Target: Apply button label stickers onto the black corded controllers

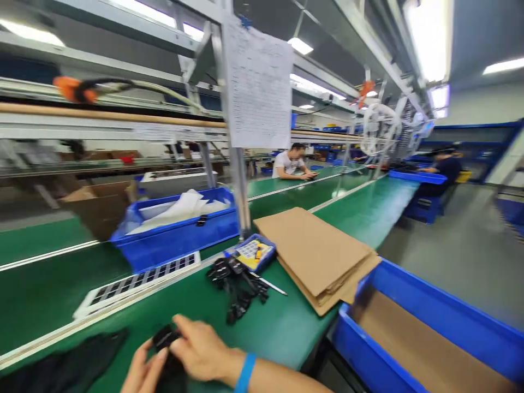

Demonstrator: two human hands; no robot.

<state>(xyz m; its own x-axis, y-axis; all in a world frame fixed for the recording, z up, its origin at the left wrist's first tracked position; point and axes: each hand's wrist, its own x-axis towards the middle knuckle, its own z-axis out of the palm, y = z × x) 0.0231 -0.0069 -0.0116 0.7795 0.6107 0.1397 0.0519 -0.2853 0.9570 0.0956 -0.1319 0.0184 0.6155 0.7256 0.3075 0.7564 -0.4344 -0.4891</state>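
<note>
My left hand and my right hand are close together at the bottom of the head view, over the green bench. Both have their fingers closed on a small black piece, whose exact kind is blurred. Dark material hangs or lies under the fingers, partly hidden by them. A blue band circles my right wrist. To the left lies a flat black cloth. Beyond my hands is a loose heap of black strap-like parts, with a thin white pen-like stick beside it.
Flat cardboard sheets are stacked to the right. A large blue bin stands at the bench edge. Behind the heap sit a small blue tray, a white slotted strip and a blue crate. Other people work farther along.
</note>
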